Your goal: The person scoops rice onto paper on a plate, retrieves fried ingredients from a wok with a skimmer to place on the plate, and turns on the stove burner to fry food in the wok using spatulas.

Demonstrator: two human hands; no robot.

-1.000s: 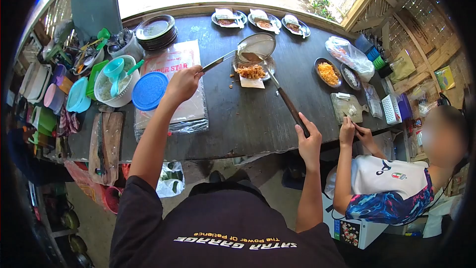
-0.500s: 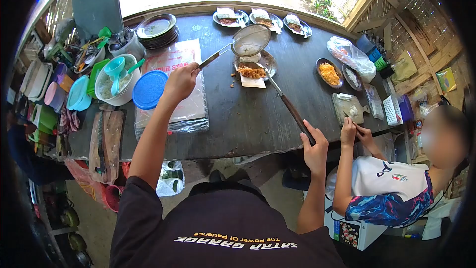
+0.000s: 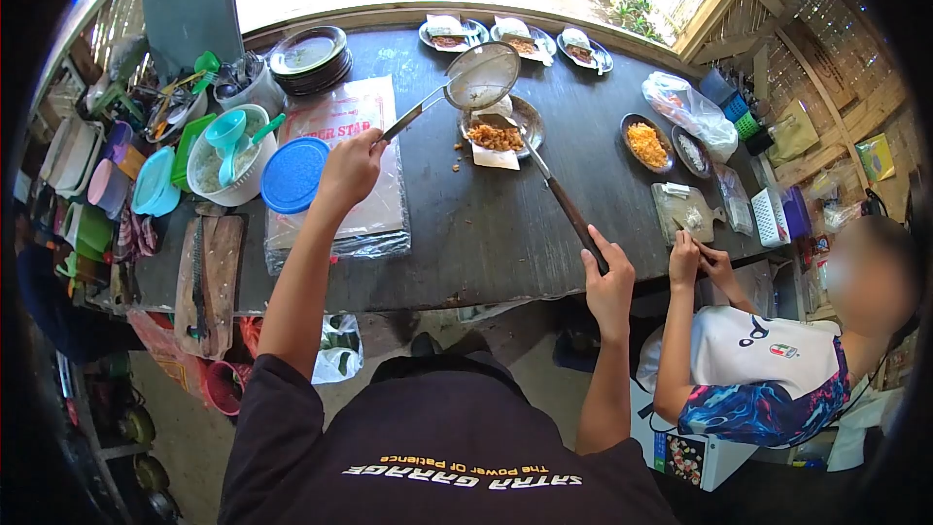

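Observation:
My left hand (image 3: 352, 170) is closed round the handle of a wire-mesh strainer (image 3: 483, 76), raised over the far side of a plate (image 3: 533, 132). In my right hand (image 3: 610, 277) is the dark wooden handle of a long spatula (image 3: 569, 204). Its metal end reaches the plate's right side, touching or close to the brown fried food (image 3: 496, 138); the tip is hard to make out. The food lies on a piece of brown paper (image 3: 497, 157) that overhangs the plate's near edge. White rice (image 3: 497, 106) shows behind it, partly under the strainer. A few crumbs lie left of the plate.
Several filled plates (image 3: 525, 42) stand along the back edge. At left are stacked plates (image 3: 307, 52), a rice tub (image 3: 236, 190), a blue lid (image 3: 294, 176) and wrapping paper (image 3: 374, 219). To the right, a co-worker's hands (image 3: 698, 259) work at a cutting board (image 3: 671, 202) near an orange-food bowl (image 3: 646, 144).
The strainer has moved slightly left and down. My right hand and the spatula have shifted a little left and up. The brown food looks more spread out on the paper.

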